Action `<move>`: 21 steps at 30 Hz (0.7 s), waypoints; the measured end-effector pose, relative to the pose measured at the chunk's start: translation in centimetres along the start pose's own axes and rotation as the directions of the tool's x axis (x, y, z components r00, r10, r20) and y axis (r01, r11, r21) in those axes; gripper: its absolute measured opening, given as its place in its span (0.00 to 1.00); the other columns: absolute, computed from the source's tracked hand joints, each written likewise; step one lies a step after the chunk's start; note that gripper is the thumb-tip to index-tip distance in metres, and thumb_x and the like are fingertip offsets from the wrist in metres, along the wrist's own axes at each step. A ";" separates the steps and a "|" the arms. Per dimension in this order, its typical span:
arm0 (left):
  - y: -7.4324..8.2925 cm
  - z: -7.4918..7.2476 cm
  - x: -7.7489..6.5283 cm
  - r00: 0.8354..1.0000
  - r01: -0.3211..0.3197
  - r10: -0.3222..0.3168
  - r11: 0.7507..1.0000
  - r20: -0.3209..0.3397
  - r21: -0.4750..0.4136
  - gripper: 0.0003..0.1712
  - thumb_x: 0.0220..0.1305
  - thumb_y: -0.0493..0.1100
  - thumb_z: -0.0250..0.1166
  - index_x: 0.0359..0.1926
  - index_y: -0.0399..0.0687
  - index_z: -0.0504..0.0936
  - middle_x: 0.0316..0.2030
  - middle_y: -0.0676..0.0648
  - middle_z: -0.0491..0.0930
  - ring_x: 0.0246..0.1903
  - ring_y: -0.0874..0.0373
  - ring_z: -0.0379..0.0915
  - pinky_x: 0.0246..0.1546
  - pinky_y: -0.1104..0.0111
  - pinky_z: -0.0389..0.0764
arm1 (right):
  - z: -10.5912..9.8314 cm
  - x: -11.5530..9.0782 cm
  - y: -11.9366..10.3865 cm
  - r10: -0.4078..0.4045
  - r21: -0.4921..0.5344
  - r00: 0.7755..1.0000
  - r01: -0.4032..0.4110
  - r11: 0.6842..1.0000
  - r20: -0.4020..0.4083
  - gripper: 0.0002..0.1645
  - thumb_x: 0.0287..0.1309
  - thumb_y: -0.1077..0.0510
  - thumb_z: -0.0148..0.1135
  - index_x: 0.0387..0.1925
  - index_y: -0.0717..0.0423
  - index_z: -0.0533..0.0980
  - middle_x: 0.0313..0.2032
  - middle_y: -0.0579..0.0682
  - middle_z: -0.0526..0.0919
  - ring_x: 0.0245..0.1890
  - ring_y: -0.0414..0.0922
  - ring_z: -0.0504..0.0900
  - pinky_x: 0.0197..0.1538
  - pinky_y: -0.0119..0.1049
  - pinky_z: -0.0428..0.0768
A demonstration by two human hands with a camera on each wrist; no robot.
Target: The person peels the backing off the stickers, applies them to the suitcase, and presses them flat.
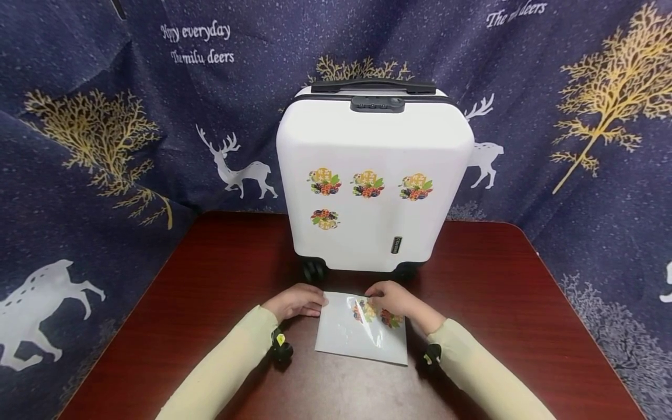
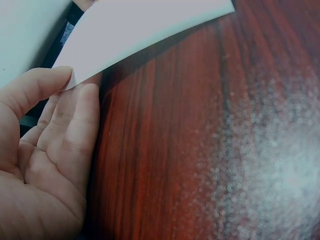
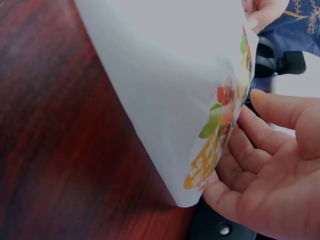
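A white sticker sheet (image 1: 341, 338) is held just above the dark red table in front of the suitcase. Two fruit stickers show along its far right part, one near the top middle (image 1: 362, 310) and one by the right corner (image 1: 391, 318). My left hand (image 1: 298, 301) pinches the far left corner between thumb and fingers; the left wrist view shows the thumb (image 2: 57, 77) on top. At the far edge, my right hand (image 1: 396, 300) holds the sheet by the stickers, its fingers (image 3: 240, 150) behind the edge. The sheet bows in the right wrist view.
A white suitcase (image 1: 362, 137) stands upright on the table (image 1: 236, 256), black wheels towards me. Its front bears three fruit stickers in a row and an upside-down one (image 1: 325, 219) below left. A dark blue deer-print cloth (image 1: 210, 116) hangs behind.
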State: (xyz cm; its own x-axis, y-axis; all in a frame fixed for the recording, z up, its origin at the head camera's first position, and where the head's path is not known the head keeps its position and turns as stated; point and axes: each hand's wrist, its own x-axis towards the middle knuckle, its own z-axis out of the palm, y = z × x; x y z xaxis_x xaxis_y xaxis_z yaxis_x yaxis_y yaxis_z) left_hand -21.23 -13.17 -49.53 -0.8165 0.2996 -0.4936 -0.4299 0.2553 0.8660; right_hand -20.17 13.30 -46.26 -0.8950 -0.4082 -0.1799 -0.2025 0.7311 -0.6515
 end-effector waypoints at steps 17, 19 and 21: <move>0.1 -1.0 0.1 0.981 -0.049 0.042 0.998 0.187 0.035 0.15 0.61 0.43 0.66 0.45 0.38 0.81 0.37 0.50 0.86 0.36 0.62 0.82 0.44 0.68 0.86 | 0.1 0.0 0.4 -0.043 0.043 0.999 0.043 0.998 0.014 0.09 0.62 0.68 0.62 0.43 0.65 0.84 0.36 0.54 0.87 0.37 0.41 0.79 0.47 0.39 0.81; 0.2 -0.9 0.4 0.983 -0.029 0.017 0.998 0.183 0.062 0.17 0.62 0.45 0.64 0.47 0.37 0.83 0.39 0.49 0.87 0.37 0.61 0.83 0.44 0.68 0.86 | 0.1 -0.2 0.4 -0.048 0.040 0.999 0.047 0.998 0.022 0.09 0.62 0.68 0.62 0.43 0.64 0.84 0.37 0.54 0.87 0.37 0.41 0.79 0.47 0.39 0.81; 0.4 -0.7 0.5 0.984 -0.006 -0.007 0.997 0.176 0.074 0.17 0.64 0.47 0.63 0.47 0.39 0.85 0.40 0.48 0.87 0.37 0.60 0.83 0.42 0.68 0.85 | 0.1 -0.3 0.3 -0.057 0.042 0.998 0.055 0.998 0.032 0.09 0.63 0.68 0.62 0.43 0.64 0.84 0.37 0.54 0.88 0.37 0.40 0.79 0.46 0.38 0.81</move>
State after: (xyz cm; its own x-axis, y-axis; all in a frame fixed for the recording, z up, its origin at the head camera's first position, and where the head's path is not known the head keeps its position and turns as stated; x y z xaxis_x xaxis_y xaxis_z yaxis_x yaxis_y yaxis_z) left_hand -22.11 -13.57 -49.38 -0.7328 0.4549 -0.5061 -0.3952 0.3210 0.8607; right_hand -19.97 13.62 -46.47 -0.8689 -0.4662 -0.1662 -0.2349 0.6840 -0.6907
